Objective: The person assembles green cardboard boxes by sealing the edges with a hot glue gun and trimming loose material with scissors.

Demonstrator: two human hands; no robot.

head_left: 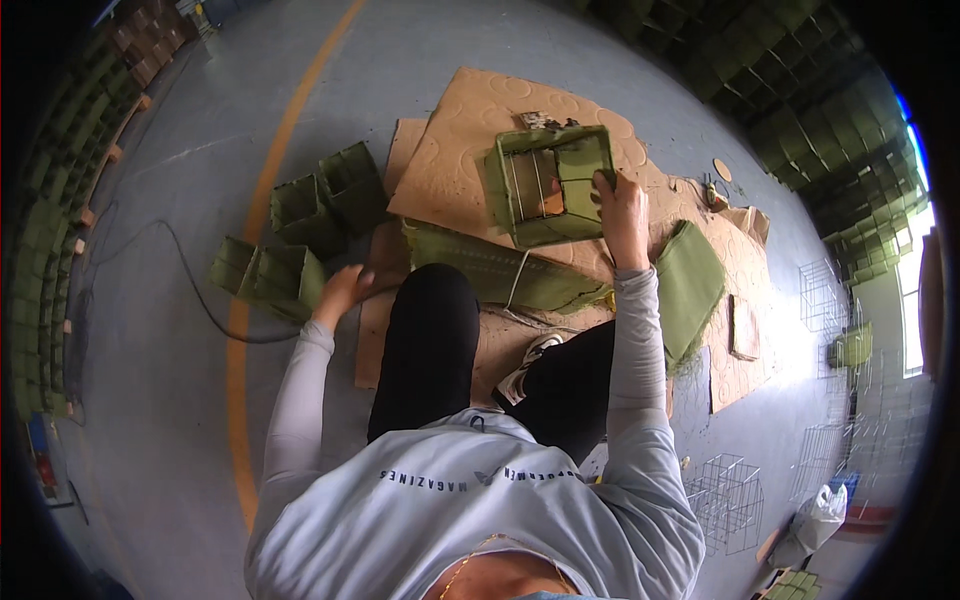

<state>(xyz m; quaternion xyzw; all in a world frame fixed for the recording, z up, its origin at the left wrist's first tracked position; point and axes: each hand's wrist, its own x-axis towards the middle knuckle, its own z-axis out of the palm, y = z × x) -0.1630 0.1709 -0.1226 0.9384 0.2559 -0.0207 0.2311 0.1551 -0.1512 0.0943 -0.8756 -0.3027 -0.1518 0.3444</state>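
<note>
amid cardboard sheets [470, 150], a green fabric cube [550, 185] is gripped at 3 o'clock by the right hand [622, 215], a finished cube [285, 278] clasped by the left hand [340, 290].

packages: white plastic bag [818, 515] | lower right, on floor | labels, signs, screens: none

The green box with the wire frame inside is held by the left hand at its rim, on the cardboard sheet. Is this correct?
Not quite: the right hand, not the left, holds the green box at its rim, as the head view shows. The box does sit on the cardboard sheet. The left hand rests by another green box on the floor.
</note>
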